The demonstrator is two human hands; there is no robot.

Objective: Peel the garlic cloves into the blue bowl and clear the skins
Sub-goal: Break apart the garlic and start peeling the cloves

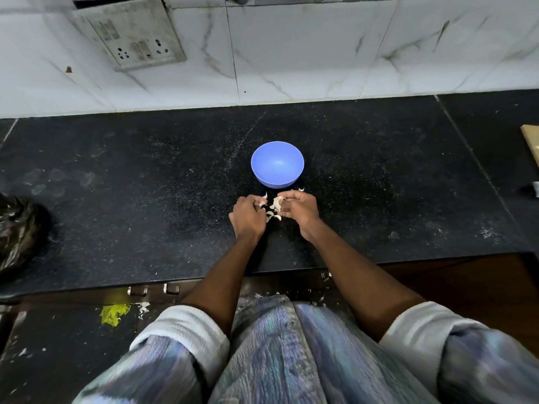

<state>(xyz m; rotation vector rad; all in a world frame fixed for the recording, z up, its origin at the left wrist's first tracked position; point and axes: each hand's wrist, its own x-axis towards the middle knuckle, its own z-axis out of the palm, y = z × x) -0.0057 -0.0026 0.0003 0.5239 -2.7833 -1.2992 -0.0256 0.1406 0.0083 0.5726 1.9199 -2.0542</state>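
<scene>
Two bare hands meet low over a black stone bench [116, 176], working a cluster of garlic [276, 203] just in front of the blue bowl [277, 164], which stands upright and appears to hold nothing yet. Peeling looks barely begun, to judge by that bare bowl. The right hand [299, 209] curls its fingers [287, 196] round the pale garlic, grasping it from the side; the left hand [248, 215] is bent inward with its fingers [258, 201] clenched near a small piece, though whether they pinch a clove or a skin is too small to tell. Loose white scraps [273, 217] (cloves or skins, hard to say) lie on the bench between and just beyond the hands, one beside the bowl's base. Both forearms reach forward from rolled sleeves, wrists angled toward each other. The next move likely calls for stripping one clove clean, then lifting it over the near rim to drop it in.
</scene>
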